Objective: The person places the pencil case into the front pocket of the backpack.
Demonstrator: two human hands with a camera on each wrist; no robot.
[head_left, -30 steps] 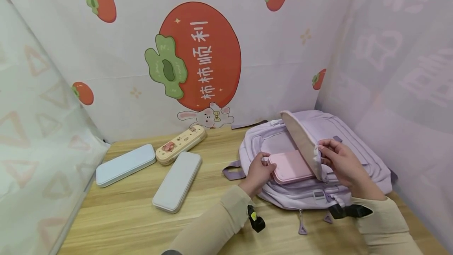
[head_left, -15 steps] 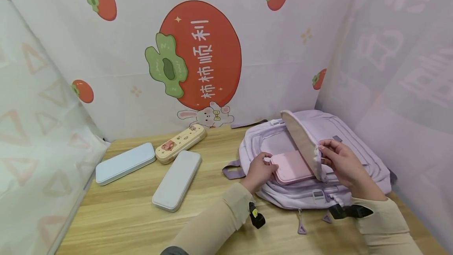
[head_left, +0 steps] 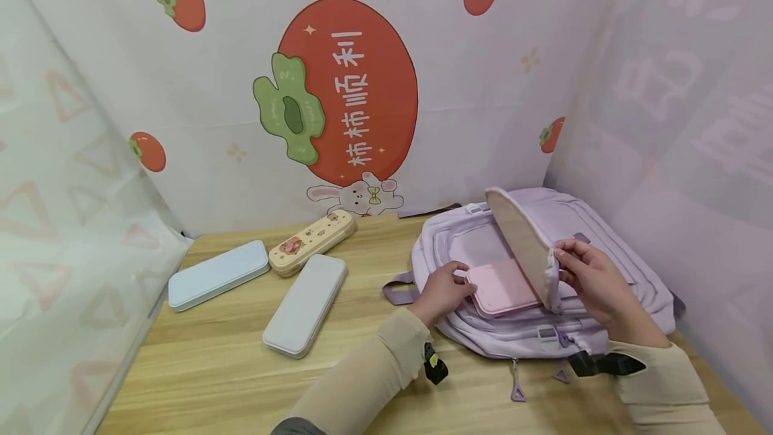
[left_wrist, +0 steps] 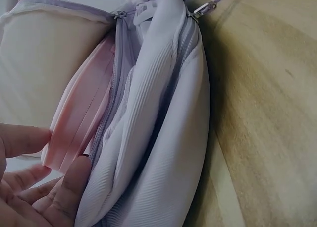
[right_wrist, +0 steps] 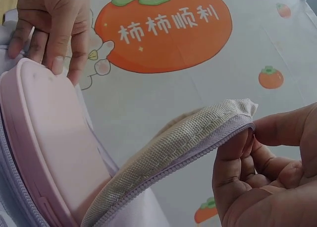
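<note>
A pink pencil case (head_left: 502, 287) lies partly inside the unzipped front pocket of a lilac backpack (head_left: 610, 240); its inner end is hidden under the pocket flap (head_left: 524, 247). At the outer end, my left hand (head_left: 445, 293) grips the case, its thumb on the upper face in the right wrist view. My right hand (head_left: 598, 282) pinches the zippered edge of the flap and holds it raised. Seen from the left wrist, the side seam of the case (left_wrist: 81, 115) faces the pocket's zipper (left_wrist: 106, 118), with the left fingers (left_wrist: 25, 140) at its near end.
On the wooden table (head_left: 199, 381), to the left, lie a light blue case (head_left: 219, 275), a cream case with bear pictures (head_left: 314, 242) and a white case (head_left: 306, 305). Zipper pulls (head_left: 517, 391) hang at the backpack's front. Printed cloth walls (head_left: 471, 139) surround the table.
The pink pencil case has slid slightly right, farther under the flap, with my left hand on it. My right hand keeps the flap up. The head view has shifted a little.
</note>
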